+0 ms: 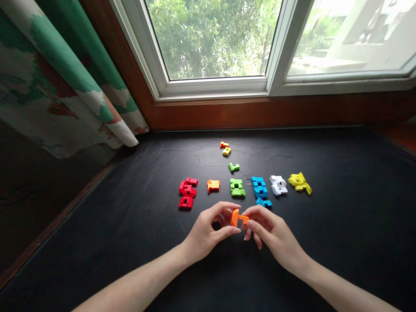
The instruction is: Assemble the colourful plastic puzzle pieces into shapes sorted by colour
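My left hand (pixel 208 229) and my right hand (pixel 269 229) pinch an orange angular plastic puzzle piece (pixel 237 218) between their fingertips, above the black tabletop (pixel 341 216). Just ahead of my hands, a row of similar pieces lies flat. It runs from a red stack (pixel 186 193) through an orange piece (pixel 213 186), a green stack (pixel 238 187), a blue stack (pixel 259 187) and a white stack (pixel 278 184) to a yellow stack (pixel 299 183). A smaller blue piece (pixel 263 202) sits closest to my right hand. Farther back lie small orange (pixel 224 144), yellow (pixel 226 151) and green (pixel 233 167) pieces.
A wooden window frame (pixel 247 115) with white-framed glass (pixel 211 39) runs along the far edge of the black surface. A green, white and red patterned curtain (pixel 61 73) hangs at the left, where the surface's edge drops away.
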`<state>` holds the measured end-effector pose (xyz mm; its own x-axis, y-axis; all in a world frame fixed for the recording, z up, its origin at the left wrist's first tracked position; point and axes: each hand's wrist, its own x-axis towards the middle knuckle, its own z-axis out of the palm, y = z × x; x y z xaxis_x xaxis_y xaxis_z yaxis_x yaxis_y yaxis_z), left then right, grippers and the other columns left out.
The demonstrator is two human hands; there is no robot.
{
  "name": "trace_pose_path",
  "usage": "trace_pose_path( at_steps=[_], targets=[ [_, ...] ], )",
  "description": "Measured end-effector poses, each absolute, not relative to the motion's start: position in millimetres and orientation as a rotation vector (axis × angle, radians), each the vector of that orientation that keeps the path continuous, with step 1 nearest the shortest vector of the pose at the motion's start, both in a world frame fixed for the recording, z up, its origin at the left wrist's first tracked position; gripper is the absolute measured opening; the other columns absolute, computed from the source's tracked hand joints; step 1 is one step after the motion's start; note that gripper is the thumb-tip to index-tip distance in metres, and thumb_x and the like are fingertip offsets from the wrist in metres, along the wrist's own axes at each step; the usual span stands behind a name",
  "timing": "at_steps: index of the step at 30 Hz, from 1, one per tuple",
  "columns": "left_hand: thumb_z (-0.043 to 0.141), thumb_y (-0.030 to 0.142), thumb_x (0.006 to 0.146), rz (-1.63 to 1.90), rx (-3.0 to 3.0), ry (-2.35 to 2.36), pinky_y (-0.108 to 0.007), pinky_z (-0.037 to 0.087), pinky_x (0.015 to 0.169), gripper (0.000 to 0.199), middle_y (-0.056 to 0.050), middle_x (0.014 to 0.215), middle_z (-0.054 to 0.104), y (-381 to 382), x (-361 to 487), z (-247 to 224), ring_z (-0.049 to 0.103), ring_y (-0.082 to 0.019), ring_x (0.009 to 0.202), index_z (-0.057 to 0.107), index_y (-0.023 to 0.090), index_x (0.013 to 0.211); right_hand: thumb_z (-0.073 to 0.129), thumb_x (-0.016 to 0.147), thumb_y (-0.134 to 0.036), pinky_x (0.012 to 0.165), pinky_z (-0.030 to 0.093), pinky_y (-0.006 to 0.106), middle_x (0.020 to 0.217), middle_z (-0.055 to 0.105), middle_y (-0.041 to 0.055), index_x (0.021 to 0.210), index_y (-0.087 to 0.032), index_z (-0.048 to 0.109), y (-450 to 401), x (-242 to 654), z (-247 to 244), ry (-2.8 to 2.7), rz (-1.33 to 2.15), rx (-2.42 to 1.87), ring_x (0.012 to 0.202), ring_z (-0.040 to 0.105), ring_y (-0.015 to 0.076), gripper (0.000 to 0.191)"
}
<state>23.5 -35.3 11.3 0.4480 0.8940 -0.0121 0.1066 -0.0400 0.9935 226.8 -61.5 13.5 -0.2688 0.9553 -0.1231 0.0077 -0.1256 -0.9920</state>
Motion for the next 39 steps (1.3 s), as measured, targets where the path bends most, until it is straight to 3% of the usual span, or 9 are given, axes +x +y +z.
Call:
trace_pose_path(
  at_steps=[9, 39],
  targets=[
    [0.077, 0.031, 0.081, 0.806, 1.504, 0.934, -0.029, 0.052, 0.077, 0.038, -0.004, 0.095, 0.07, -35.0, 23.4, 12.1, 0.066, -0.019, 0.084, 0.066, 0.022, 0.116, 0.064, 0.091, -0.049, 0.049, 0.048, 0.022, 0.072, 0.066, 0.0007, 0.099, -0.018, 0.062, -60.7, 226.9, 11.1, -1.332, 1.519, -1.139, 0.063, 0.066, 0.0153, 0.032],
    [0.069, 0.034, 0.087, 0.798, 1.48, 0.904, -0.027, 0.05, 0.077, 0.032, -0.003, 0.093, 0.067, -35.0, 25.0, 14.0, 0.064, -0.017, 0.085, 0.062, 0.018, 0.114, 0.072, 0.086, -0.036, 0.049, 0.049, 0.017, 0.075, 0.067, -0.0004, 0.095, -0.02, 0.066, -63.0, 229.1, 9.7, -1.308, 1.454, -1.106, 0.064, 0.066, 0.012, 0.02]
  ],
)
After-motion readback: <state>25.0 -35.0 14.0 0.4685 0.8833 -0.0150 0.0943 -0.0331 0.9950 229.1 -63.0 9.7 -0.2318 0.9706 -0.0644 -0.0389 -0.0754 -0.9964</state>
